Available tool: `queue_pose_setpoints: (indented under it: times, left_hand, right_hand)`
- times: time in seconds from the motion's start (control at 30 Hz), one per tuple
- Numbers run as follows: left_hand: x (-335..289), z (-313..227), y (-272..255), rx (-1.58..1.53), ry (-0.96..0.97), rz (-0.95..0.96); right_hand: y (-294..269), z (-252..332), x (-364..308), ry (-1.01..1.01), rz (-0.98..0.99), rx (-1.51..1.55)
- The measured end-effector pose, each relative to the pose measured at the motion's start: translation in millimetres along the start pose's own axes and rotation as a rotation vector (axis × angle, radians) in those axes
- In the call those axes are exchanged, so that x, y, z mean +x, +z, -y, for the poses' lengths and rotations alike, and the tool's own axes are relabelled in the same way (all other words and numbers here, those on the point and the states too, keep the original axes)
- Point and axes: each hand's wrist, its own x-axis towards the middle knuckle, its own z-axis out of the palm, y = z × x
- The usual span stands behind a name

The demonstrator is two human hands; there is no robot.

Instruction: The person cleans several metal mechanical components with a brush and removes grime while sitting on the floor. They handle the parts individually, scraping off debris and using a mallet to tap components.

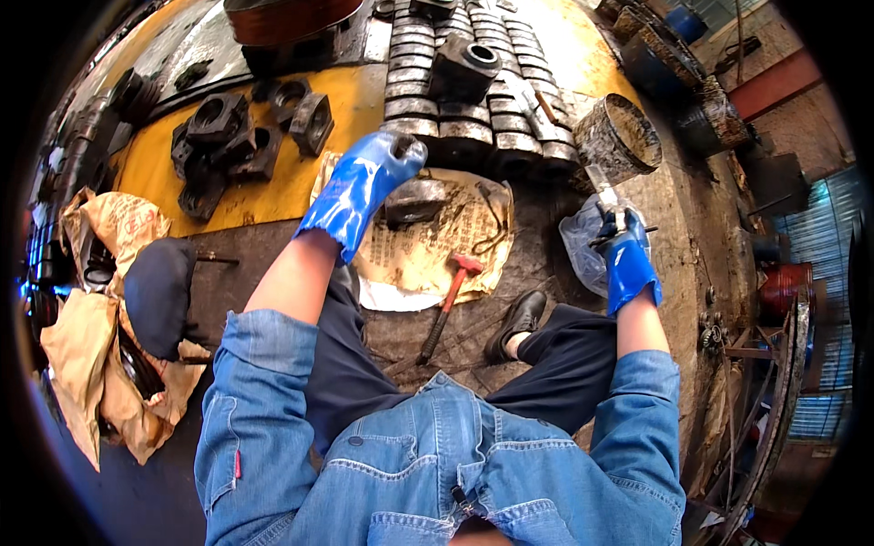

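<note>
blue-gloved right grip [626,242] holding brush-like tool [603,189]; long axis pointing forward, leaning left; left grip [386,166], cannot tell

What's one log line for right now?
left hand: near dark metal part | right hand: holding brush | hammer: head on paper

From the brown paper [391,259], dark floor [539,218] leaves passage toward 3 o'clock, up to a plastic bag [583,250]. Stacked rings [410,91] block 12, metal nuts [235,146] 10, a crusted bucket [596,138] 2 o'clock.
</note>
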Motion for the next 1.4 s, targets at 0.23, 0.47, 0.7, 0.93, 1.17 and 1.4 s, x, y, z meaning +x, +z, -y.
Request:
queue_pose_setpoints:
  times: [0.23,0.47,0.7,0.93,1.17,1.4]
  left_hand:
    - [0,4,-2,-0.167,-0.189,0.149]
    - [6,38,14,-0.021,-0.291,0.259]
    - [2,67,43,-0.264,-0.685,0.526]
    - [-28,98,178,-1.158,-1.177,0.073]
    - [-40,169,300,-0.972,-0.654,-0.244]
    - [-17,103,281,-1.394,-0.827,-0.268]
  right_hand:
    - [-8,-35,43,0.011,0.336,-0.631]
    - [74,-82,-87,0.000,0.550,-0.990]
    - [110,-123,39,0.013,0.601,-1.293]
    - [150,-234,113,-0.452,1.079,-1.671]
    - [216,-294,99,-0.463,1.208,-1.895]
    - [199,-319,131,-0.005,1.066,-1.940]
